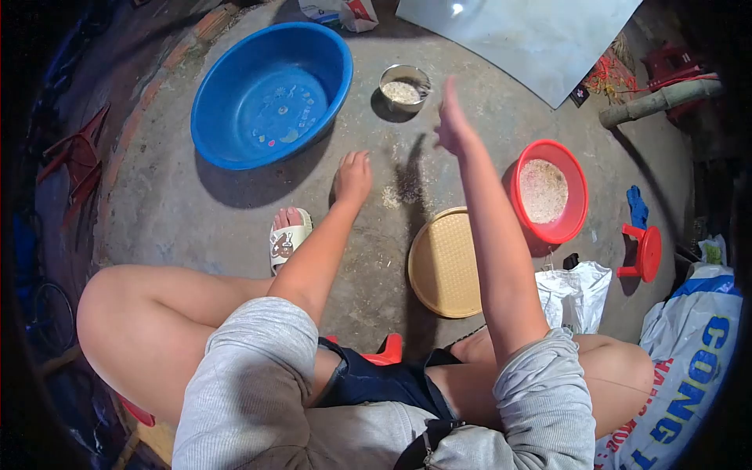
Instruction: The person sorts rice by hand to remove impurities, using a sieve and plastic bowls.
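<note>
My left hand (354, 178) is low over the concrete floor, its fingers curled; what lies under them is hidden. Raised and stretched forward, my right hand (454, 121) is empty, with its fingers extended, just right of a metal bowl (403, 92) holding pale grains. Between the hands, a small heap of grains (403, 196) lies scattered on the floor. A round tan woven tray (445, 270) rests below it, partly covered by my right forearm. To the right stands a red basin (578, 192) with pale grains inside.
A large blue basin (274, 102) stands at the upper left. A pale board (525, 39) lies at the top right, near a bamboo pole (662, 103). At the right are a small red stool (648, 254), a white bag (580, 294) and a large printed sack (689, 345).
</note>
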`<action>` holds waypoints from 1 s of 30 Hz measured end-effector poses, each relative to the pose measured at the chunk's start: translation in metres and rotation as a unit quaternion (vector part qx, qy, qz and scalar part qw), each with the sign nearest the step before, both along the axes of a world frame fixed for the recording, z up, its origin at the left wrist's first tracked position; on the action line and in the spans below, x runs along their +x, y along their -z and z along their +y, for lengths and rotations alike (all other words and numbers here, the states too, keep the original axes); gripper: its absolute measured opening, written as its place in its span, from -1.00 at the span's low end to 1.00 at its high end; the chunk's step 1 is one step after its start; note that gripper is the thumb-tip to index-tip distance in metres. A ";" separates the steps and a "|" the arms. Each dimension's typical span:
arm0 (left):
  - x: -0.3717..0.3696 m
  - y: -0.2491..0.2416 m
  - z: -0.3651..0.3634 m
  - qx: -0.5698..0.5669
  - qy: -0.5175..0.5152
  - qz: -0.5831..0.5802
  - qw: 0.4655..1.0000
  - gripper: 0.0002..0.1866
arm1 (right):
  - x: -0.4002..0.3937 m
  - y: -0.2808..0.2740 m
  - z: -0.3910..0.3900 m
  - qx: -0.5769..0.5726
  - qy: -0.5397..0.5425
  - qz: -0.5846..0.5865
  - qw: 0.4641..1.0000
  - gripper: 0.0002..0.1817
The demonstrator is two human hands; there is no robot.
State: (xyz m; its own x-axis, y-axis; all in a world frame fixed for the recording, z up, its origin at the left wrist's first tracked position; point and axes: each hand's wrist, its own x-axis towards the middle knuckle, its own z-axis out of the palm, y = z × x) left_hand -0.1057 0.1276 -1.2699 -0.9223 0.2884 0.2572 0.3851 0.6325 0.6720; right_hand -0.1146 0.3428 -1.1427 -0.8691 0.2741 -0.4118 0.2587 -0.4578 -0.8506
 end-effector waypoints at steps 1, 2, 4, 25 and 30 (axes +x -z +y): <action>0.006 0.002 -0.004 -0.063 0.001 0.029 0.998 -0.73 | -0.004 0.028 0.008 0.209 -0.052 -0.083 0.973 0.06; 0.013 0.003 -0.006 -0.060 0.001 0.033 0.998 -0.73 | 0.005 0.069 0.020 0.369 -0.046 -0.109 0.922 0.22; 0.025 0.008 -0.012 -0.128 -0.021 -0.029 0.991 -0.61 | 0.055 0.065 0.005 0.509 -0.049 -0.223 0.830 0.02; 0.087 0.022 0.034 -0.110 0.224 -0.002 0.968 -0.55 | 0.186 0.133 0.012 0.739 -0.097 -0.106 0.659 -0.41; 0.074 0.023 0.014 -0.104 0.254 -0.004 0.962 -0.75 | 0.191 0.127 0.008 0.723 -0.096 -0.112 0.675 -0.42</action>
